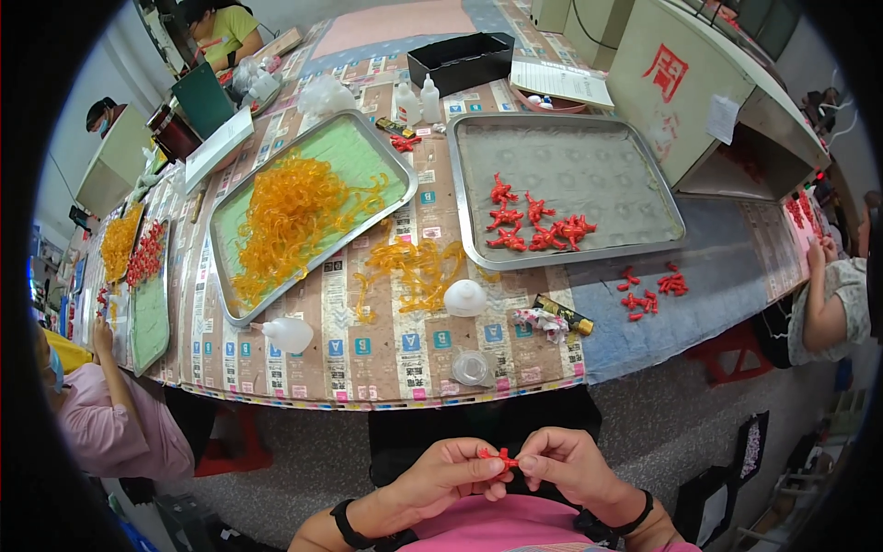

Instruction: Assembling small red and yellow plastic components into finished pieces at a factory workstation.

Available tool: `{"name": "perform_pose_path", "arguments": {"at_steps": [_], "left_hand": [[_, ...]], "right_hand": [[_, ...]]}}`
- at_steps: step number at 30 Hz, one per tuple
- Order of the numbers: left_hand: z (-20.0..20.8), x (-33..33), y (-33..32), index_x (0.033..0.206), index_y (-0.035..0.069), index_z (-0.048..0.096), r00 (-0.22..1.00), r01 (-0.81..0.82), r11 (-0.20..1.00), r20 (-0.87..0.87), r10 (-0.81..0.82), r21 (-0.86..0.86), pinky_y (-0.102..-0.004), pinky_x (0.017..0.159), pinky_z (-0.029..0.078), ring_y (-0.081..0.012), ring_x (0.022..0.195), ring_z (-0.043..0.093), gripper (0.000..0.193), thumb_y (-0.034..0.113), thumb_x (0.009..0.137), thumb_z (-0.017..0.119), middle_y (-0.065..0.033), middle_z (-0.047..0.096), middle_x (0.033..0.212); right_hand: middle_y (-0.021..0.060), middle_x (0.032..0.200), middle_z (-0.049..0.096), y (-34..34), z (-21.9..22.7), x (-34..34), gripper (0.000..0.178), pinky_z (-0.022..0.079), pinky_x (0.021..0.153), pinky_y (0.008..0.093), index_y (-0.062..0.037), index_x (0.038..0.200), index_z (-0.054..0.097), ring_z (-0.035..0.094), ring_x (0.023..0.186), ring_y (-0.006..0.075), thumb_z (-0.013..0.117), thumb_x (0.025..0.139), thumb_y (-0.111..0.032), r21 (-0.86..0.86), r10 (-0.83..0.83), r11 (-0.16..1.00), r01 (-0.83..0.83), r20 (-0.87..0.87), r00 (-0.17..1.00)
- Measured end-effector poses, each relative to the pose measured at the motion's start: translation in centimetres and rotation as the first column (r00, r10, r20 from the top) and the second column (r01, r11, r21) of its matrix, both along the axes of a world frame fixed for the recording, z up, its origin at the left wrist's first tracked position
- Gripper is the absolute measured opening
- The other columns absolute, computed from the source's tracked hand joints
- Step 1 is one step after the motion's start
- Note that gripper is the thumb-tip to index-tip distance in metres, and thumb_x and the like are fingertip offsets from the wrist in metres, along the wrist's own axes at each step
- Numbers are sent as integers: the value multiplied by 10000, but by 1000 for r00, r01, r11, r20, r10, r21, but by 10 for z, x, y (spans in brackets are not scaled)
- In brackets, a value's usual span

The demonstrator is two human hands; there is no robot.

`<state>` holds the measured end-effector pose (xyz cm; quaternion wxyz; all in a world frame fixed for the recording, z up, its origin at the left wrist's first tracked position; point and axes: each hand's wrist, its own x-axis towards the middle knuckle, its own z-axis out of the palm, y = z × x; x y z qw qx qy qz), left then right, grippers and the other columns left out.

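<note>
Both left hand [452, 472] and right hand [570, 465] are closed, pinching one red piece [508, 462], its long axis roughly nine to three o'clock between them, neither nearer

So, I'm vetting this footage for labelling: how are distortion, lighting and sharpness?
Head view: fisheye curves the table edge, corners go black; light looks fairly even, with glints on the orange strips; left hand and right hand look reasonably sharp, but the red piece between them is too small for fine detail.
</note>
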<state>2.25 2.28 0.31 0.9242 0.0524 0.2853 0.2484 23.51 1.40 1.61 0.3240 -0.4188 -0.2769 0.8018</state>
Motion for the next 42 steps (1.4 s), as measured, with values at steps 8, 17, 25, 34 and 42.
{"name": "perform_pose_path", "arguments": {"at_steps": [8,17,25,34,42], "left_hand": [[0,5,0,968,10,603,1000,20,999,9,-19,-27,-263,694,525,-142,743,631,167,160,895,608,-96,646,895],[-8,10,-3,971,11,597,993,23,995,117,-12,-92,-267,681,527,-146,730,627,239,241,933,546,-80,636,863],[-11,12,-7,955,18,595,991,56,991,125,-41,-121,-259,677,525,-142,727,624,222,234,929,552,-77,631,863],[-12,11,-10,932,12,589,981,110,990,170,-95,-84,-264,677,536,-161,753,641,172,182,909,583,-95,631,868],[-11,12,-10,913,10,591,973,122,989,206,-103,-81,-263,693,551,-187,784,658,136,145,899,592,-99,629,858]], "right_hand": [[33,785,593,-3,-1,2,162,472,594,208,2,911,599,550,660,72,644,873,-149,1,-46,999,46,-22,999],[33,791,597,-2,-7,1,169,469,576,207,-3,899,593,546,642,72,628,887,-168,18,-66,998,67,-26,997],[74,810,643,-8,1,4,168,491,600,222,5,944,669,620,716,119,706,797,-69,592,-194,803,-68,368,909],[106,782,648,-6,8,7,156,496,580,261,10,896,672,625,662,198,718,752,-26,809,-254,549,-212,403,880],[108,786,650,-11,5,9,169,491,583,275,22,903,664,632,665,201,713,745,-16,850,-272,475,-225,385,882]]}}
